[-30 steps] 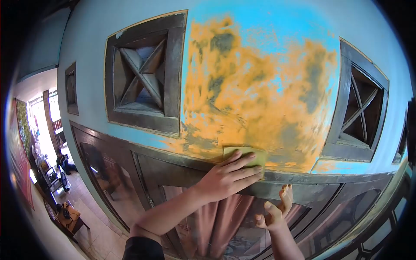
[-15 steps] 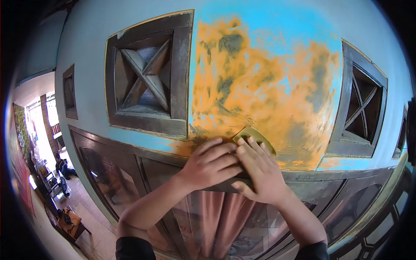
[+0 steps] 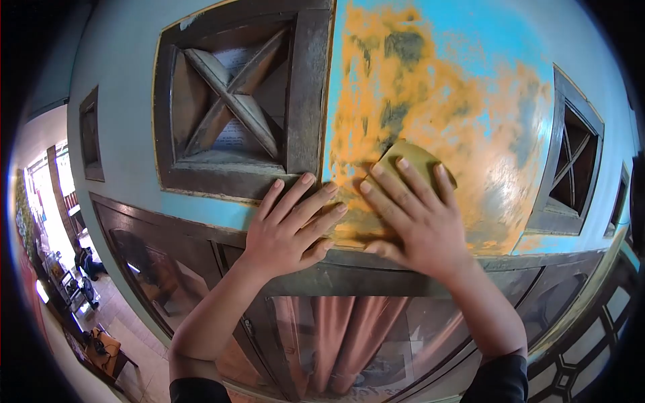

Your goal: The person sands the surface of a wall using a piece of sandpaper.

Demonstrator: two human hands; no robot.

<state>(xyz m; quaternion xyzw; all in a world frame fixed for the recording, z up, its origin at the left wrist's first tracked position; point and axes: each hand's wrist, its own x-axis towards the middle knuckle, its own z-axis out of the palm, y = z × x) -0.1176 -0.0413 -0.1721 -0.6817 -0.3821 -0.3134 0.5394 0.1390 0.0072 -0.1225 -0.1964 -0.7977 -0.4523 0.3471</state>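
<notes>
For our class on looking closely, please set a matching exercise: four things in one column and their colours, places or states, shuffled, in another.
Column one
1. sandpaper sheet
2. curtain
3. left hand
4. wall patch

Column two
A. orange with grey blotches
B. fingers spread at the larger vent's lower corner
C. under the right hand
D. pink, hanging in folds

Pairs: 1-C; 2-D; 3-B; 4-A

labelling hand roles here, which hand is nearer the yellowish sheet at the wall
Right. The right hand lies spread over the yellowish sheet; the left hand is apart from it, lower left, by the wooden vent.
</notes>
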